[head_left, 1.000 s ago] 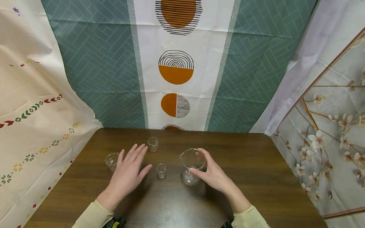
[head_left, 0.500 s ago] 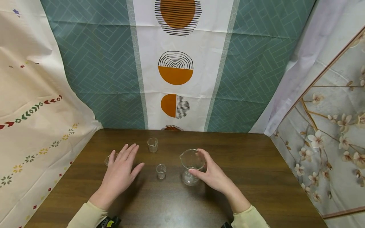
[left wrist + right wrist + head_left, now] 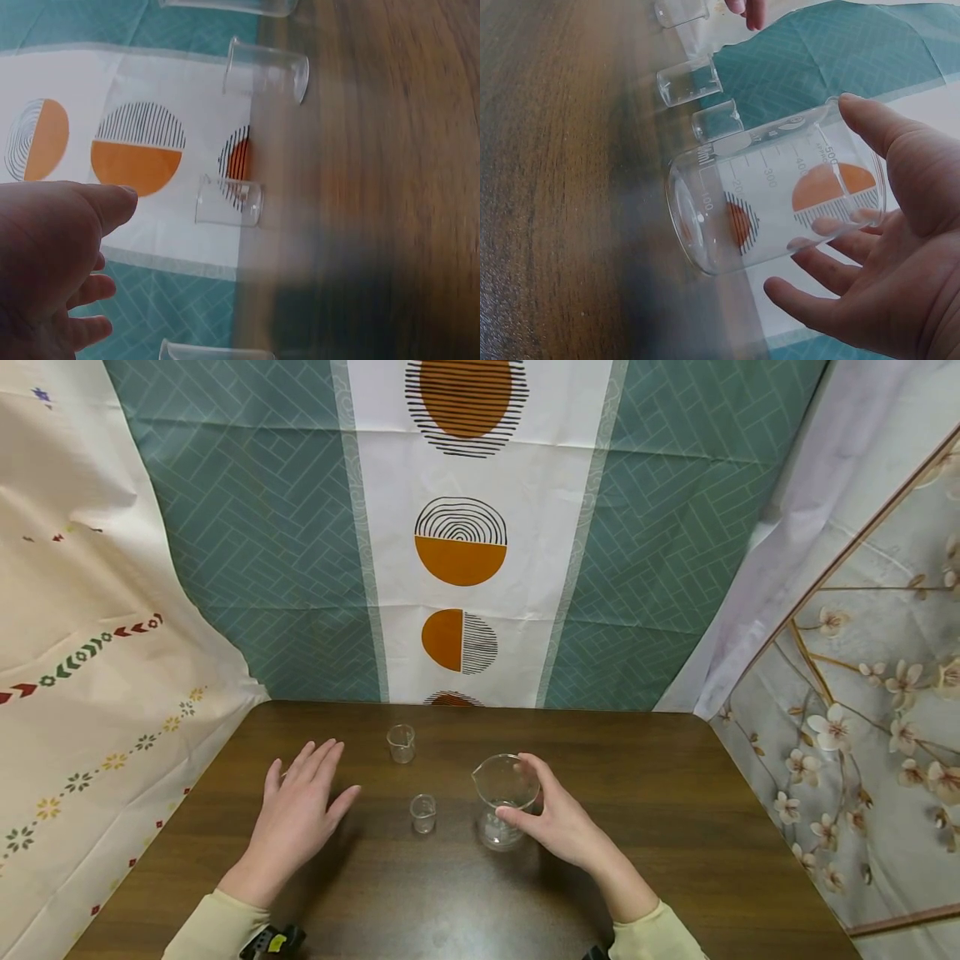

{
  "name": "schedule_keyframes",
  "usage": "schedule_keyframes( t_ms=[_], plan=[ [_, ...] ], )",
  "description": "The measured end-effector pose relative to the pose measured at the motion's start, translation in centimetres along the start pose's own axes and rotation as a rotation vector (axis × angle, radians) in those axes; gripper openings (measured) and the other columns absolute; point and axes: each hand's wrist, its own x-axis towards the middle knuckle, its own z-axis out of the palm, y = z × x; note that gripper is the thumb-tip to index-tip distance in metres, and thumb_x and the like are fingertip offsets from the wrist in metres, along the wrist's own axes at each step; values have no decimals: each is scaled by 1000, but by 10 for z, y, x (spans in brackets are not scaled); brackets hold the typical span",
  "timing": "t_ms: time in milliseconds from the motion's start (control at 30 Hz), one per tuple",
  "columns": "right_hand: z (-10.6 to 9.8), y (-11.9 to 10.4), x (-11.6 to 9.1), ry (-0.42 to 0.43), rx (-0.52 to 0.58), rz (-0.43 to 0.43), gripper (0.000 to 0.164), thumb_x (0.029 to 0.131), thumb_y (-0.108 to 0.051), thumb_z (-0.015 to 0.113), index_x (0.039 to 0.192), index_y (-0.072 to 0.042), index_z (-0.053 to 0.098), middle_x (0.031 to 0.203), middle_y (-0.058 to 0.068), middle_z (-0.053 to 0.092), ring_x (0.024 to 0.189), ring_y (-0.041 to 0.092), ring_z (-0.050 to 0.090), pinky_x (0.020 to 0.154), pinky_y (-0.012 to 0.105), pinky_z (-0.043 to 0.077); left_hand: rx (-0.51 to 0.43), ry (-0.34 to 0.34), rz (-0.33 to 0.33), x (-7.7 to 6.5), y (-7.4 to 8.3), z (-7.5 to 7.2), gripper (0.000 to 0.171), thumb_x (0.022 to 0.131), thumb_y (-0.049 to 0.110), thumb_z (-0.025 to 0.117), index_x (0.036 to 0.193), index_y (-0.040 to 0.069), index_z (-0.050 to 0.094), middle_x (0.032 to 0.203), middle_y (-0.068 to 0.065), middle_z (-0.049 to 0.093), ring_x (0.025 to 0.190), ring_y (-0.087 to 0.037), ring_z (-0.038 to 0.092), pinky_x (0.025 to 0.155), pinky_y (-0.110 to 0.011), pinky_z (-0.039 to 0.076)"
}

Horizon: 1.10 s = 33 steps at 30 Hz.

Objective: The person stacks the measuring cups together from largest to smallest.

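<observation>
Large glass beaker (image 3: pixel 498 793): it stands upright on the dark wooden table (image 3: pixel 675 785), its spout pointing to ten o'clock as the head view shows it, twelve being toward the patterned backdrop (image 3: pixel 615 610). The right hand (image 3: pixel 558 820) comes in from about four o'clock and holds it by the mouth, thumb at six on the rim and a fingertip at one; in the right wrist view the lower fingers fan out behind the glass. White printed marks on its wall run from 100 near the base to 500 near the rim.

Two small beakers stand apart from it: the nearer beaker (image 3: pixel 423 814) at nine o'clock, the farther beaker (image 3: pixel 401 744) at ten. Beyond the nearer one, also at nine, the left hand (image 3: pixel 300 810) is held back upward, fingers straight, thumb spread toward two o'clock, with hold of nothing that shows. A third beaker (image 3: pixel 681 12) is near those fingers, mostly hidden behind them in the head view; I cannot tell whether they touch it.

Pale yellow sleeves (image 3: pixel 656 935) reach in from five and seven o'clock. A floral cloth (image 3: pixel 847 777) hangs at three.
</observation>
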Motion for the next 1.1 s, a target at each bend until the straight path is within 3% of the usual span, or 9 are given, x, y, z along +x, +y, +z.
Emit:
schedule_keyframes(
  t_ms=[833,1100],
  plan=[
    [1,3,1,-4,8,2,92,96,-43,89,168,-23,36,160,1,54,146,34,54,120,55,43,20,-22,-58,1,-28,0,71,103,33,79,157,-5,52,159,-29,52,150,-55,42,112,-86,22],
    [1,1,1,-4,7,0,92,96,-43,88,169,-23,35,162,6,53,146,36,54,120,57,43,-5,-19,-93,0,-35,-1,70,103,32,79,156,-6,53,159,-30,52,150,-55,41,112,-87,21]
  ],
)
